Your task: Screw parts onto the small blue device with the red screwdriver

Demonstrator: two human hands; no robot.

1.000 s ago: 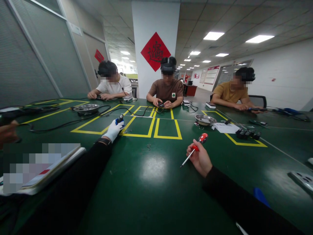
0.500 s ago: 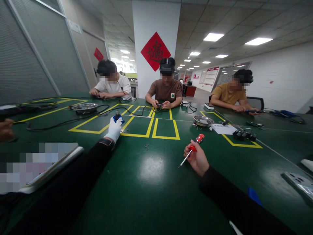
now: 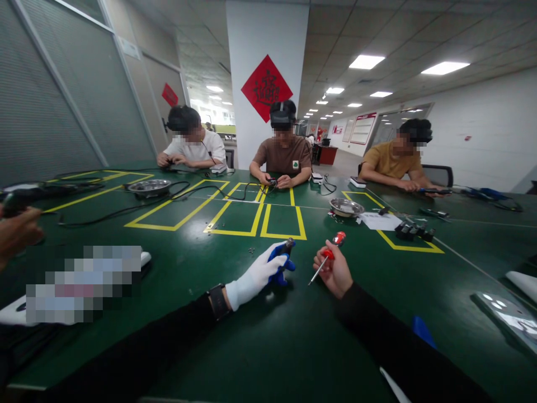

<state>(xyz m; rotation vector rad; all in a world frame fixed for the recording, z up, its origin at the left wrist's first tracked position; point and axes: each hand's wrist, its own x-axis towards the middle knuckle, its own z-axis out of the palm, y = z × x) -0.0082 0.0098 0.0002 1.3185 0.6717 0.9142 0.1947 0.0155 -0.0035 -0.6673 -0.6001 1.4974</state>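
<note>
My left hand [image 3: 268, 268], in a white glove with blue fingertips, is closed round a small dark part [image 3: 289, 244] whose top end sticks up out of the fingers; its exact kind is hard to make out. Bare and closed, my right hand [image 3: 337, 273] grips a screwdriver [image 3: 339, 239] with a red handle. The metal shaft slants down and left, its tip free in the air above the green table [image 3: 251, 347]. A short gap lies between the two hands. Several tiny metal screws [image 3: 251, 250] lie on the table beyond my left hand.
Steel bowls stand at the right [image 3: 346, 207] and left [image 3: 150, 187]. Black parts [image 3: 413, 230] sit beside a white paper [image 3: 380, 221]. Yellow tape [image 3: 283, 237] marks rectangles. A phone [image 3: 505, 319] lies at far right. Co-workers sit opposite; another person's hand [image 3: 19, 232] shows at left.
My left hand has come back from the far left to the middle, carrying the dark part near the screwdriver. My right hand has barely moved, still gripping the screwdriver.
</note>
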